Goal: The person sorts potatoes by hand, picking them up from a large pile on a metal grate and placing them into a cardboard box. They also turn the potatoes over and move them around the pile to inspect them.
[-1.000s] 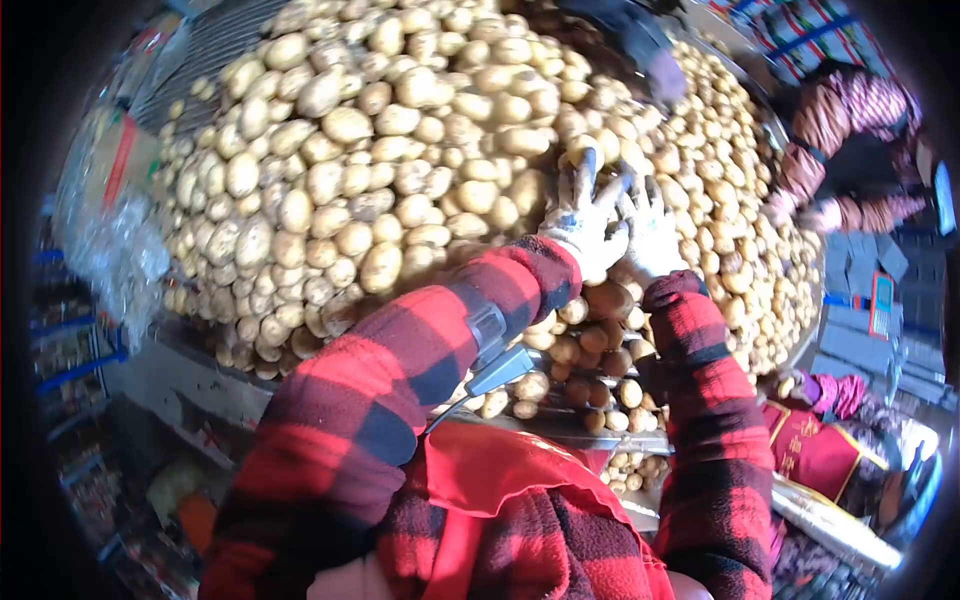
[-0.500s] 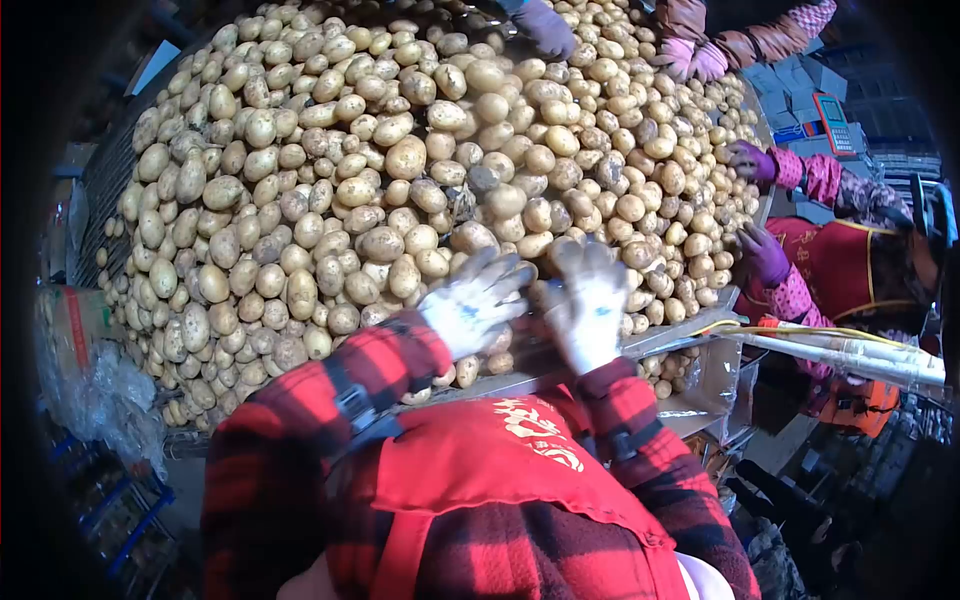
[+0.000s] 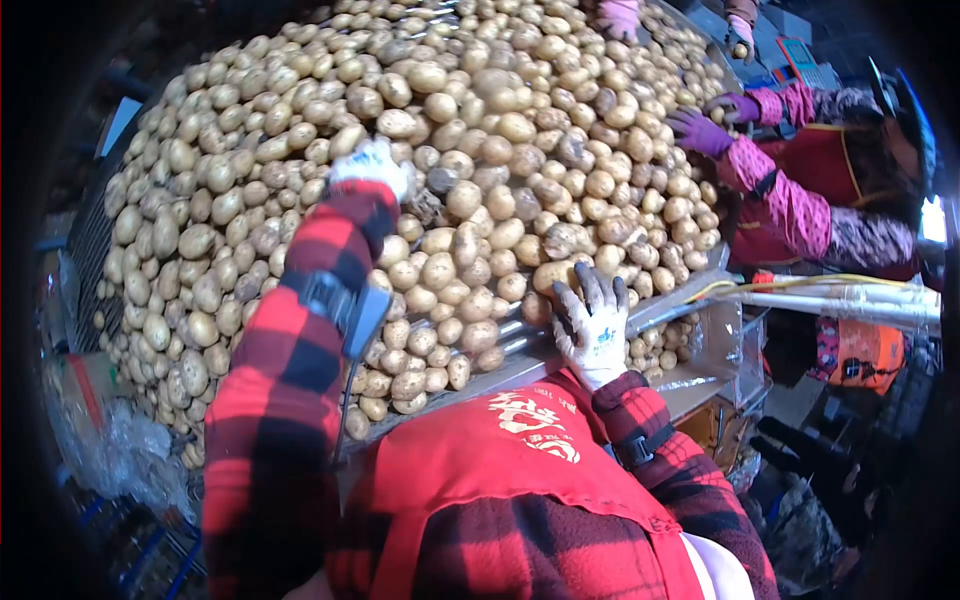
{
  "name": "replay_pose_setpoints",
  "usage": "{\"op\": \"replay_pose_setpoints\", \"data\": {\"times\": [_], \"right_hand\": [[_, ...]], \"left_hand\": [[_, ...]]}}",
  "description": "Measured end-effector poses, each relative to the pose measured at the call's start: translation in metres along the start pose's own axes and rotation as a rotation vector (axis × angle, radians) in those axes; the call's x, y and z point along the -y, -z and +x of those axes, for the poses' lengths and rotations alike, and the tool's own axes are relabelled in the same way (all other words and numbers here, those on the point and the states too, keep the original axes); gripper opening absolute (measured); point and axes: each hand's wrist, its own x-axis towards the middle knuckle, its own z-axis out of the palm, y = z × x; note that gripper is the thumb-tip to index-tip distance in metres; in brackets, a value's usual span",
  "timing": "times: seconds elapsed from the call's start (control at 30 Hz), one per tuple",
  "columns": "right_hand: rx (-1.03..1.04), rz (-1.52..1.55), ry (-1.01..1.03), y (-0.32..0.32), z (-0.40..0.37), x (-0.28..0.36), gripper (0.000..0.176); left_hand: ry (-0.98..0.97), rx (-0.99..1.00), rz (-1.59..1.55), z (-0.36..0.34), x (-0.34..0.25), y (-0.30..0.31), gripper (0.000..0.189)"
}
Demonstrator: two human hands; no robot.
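White-gloved, my left hand [image 3: 370, 166] presses the potato heap [image 3: 500, 130], grip hidden; my right hand [image 3: 592, 325] lies splayed, empty; nothing lifted yet.

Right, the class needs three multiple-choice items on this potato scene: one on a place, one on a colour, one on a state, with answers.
1. Where is the left hand?
A. High on the potato pile
B. In a bucket
C. On a crate

2. What colour is the co-worker's glove?
A. White
B. Purple
C. Green

3. How are the fingers of the right hand?
A. Clenched in a fist
B. Closed round a knife
C. Spread open

Answers:
1 A, its white glove lies among potatoes well above the right hand.
2 B, the glove at the pile's right edge is purple.
3 C, the fingers fan out over potatoes at the pile's lower edge.
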Motion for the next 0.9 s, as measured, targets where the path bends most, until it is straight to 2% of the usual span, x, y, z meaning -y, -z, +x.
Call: {"op": "replay_pose_setpoints", "data": {"times": [0.07,0.13,0.17,0.2,0.33,0.37,0.43,0.47,0.5,0.53,0.6,0.63,0.67,0.7,0.73,0.8,0.87,0.9], "right_hand": [[-0.038,0.052,-0.015,0.005,-0.012,-0.004,0.058],[-0.087,0.104,-0.062,0.005,-0.026,-0.007,0.056],[-0.107,0.131,-0.090,0.006,-0.036,-0.010,0.054],[-0.132,0.154,-0.111,0.007,-0.044,-0.012,0.053],[-0.180,0.248,-0.224,0.018,-0.062,-0.008,0.048],[-0.185,0.270,-0.254,0.025,-0.060,-0.004,0.045],[-0.238,0.536,-0.293,0.025,-0.051,0.001,0.044],[-0.264,0.670,-0.312,0.024,-0.045,0.005,0.044],[-0.200,1.017,-0.469,0.024,-0.038,0.011,0.041],[0.011,1.470,-0.722,0.028,-0.028,0.012,0.050],[0.043,2.461,-0.791,0.026,-0.011,0.009,0.060],[0.073,2.661,-0.575,0.013,-0.012,0.003,0.066],[0.017,2.578,-0.569,0.013,-0.018,0.001,0.064],[-0.035,2.493,-0.567,0.013,-0.024,-0.001,0.062],[-0.069,2.718,-0.544,0.008,-0.037,-0.009,0.061],[-0.129,2.730,-0.547,0.015,-0.062,-0.012,0.050],[-0.167,2.698,-0.531,0.018,-0.083,-0.012,0.044],[-0.175,2.837,-0.480,0.014,-0.089,-0.007,0.047]], "left_hand": [[-0.138,0.333,0.331,-0.027,-0.039,0.064,0.103],[0.010,0.019,0.106,0.020,0.001,-0.006,0.066],[-0.046,-0.088,0.111,0.022,0.017,-0.025,0.075],[-0.103,-0.101,-0.007,0.025,0.036,-0.041,0.083],[-0.183,-0.100,-0.345,-0.025,0.045,-0.035,0.078],[-0.222,-0.119,-0.535,-0.036,0.045,-0.033,0.074],[-0.173,-0.113,-1.020,-0.046,0.043,-0.038,0.067],[-0.118,-0.133,-1.215,-0.068,0.020,-0.022,0.065],[-0.160,-0.039,-1.404,-0.090,-0.003,-0.007,0.064],[-0.203,0.056,-1.593,-0.112,-0.029,0.005,0.063],[-0.570,0.072,-1.176,-0.153,-0.085,0.016,0.058],[-0.705,0.153,-1.070,-0.161,-0.104,0.009,0.057],[-0.837,0.231,-0.961,-0.165,-0.117,0.001,0.057],[-0.914,0.061,-0.654,-0.159,-0.128,-0.001,0.058],[-0.971,-0.103,-0.344,-0.144,-0.139,-0.003,0.060],[-1.216,-0.371,0.055,-0.107,-0.155,-0.033,0.060],[-1.285,-0.198,0.084,-0.070,-0.163,-0.079,0.056],[-1.204,-0.061,-0.001,-0.071,-0.169,-0.062,0.052]]}}
